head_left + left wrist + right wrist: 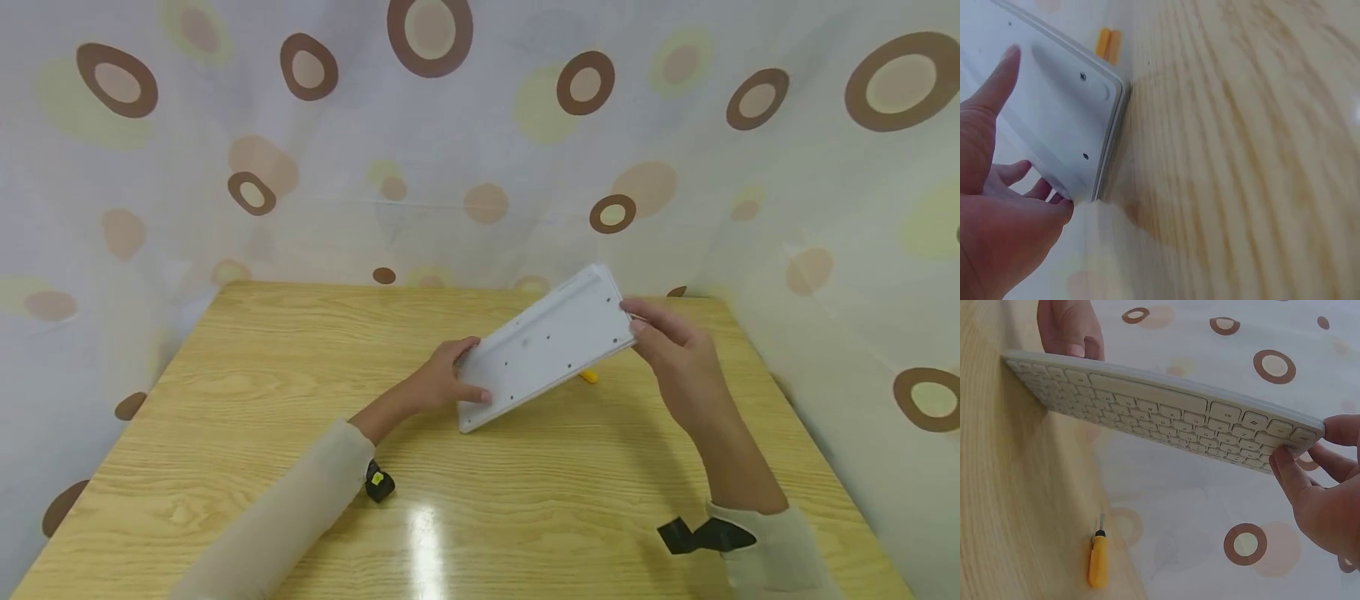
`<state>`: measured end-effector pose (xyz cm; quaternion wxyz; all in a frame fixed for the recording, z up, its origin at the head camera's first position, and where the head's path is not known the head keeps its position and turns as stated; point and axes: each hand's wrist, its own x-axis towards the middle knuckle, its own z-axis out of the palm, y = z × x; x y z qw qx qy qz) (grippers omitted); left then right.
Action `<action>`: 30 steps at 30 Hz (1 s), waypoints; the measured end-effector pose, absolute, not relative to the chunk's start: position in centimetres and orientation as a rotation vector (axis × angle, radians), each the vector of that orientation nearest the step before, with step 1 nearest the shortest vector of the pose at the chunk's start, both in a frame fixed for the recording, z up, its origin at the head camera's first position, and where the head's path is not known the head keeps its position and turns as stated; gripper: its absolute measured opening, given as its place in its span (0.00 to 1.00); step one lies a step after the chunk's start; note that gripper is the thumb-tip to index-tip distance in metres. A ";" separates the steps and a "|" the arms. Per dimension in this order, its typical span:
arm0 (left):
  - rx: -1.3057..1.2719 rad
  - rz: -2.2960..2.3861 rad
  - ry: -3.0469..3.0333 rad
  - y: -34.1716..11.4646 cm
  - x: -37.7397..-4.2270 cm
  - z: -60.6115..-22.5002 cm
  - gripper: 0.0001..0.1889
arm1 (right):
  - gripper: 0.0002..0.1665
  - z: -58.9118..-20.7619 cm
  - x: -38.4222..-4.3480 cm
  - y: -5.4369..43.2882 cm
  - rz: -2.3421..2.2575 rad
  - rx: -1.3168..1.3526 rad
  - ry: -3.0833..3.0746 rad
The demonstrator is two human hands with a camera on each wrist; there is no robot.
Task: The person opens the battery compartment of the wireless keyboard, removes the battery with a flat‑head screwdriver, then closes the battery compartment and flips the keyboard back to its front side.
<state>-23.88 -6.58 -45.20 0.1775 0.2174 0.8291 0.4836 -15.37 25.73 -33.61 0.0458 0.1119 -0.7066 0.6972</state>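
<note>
A slim white keyboard (555, 346) is held tilted over the table, its underside with several small screws facing the head camera. In the right wrist view its keys (1179, 419) show on the other side. My left hand (441, 379) grips the lower left end, thumb on the underside and fingers round the far edge. The lower corner is right at the tabletop in the left wrist view. At the raised right end, my right hand (684, 358) pinches the keyboard between thumb and fingers. Behind the keyboard lies a screwdriver (1099, 559) with a yellow-orange handle, mostly hidden in the head view.
The wood-grain table (300, 350) stretches out under both hands. A pale curtain (480, 125) with brown and yellow circles hangs behind the table and along its sides. Black straps with small devices sit on both wrists.
</note>
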 end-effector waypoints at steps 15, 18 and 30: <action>0.617 0.988 2.583 -10.1 -23.0 -45.5 0.62 | 0.34 -40.0 -15.7 26.5 2.049 0.037 -2.535; 0.618 0.940 2.606 -10.7 -23.0 -45.6 0.62 | 0.34 -41.1 -15.9 26.1 1.969 0.012 -2.620; 0.639 0.707 2.647 -13.1 -23.4 -45.0 0.62 | 0.27 -44.2 -16.3 23.7 1.732 0.038 -2.842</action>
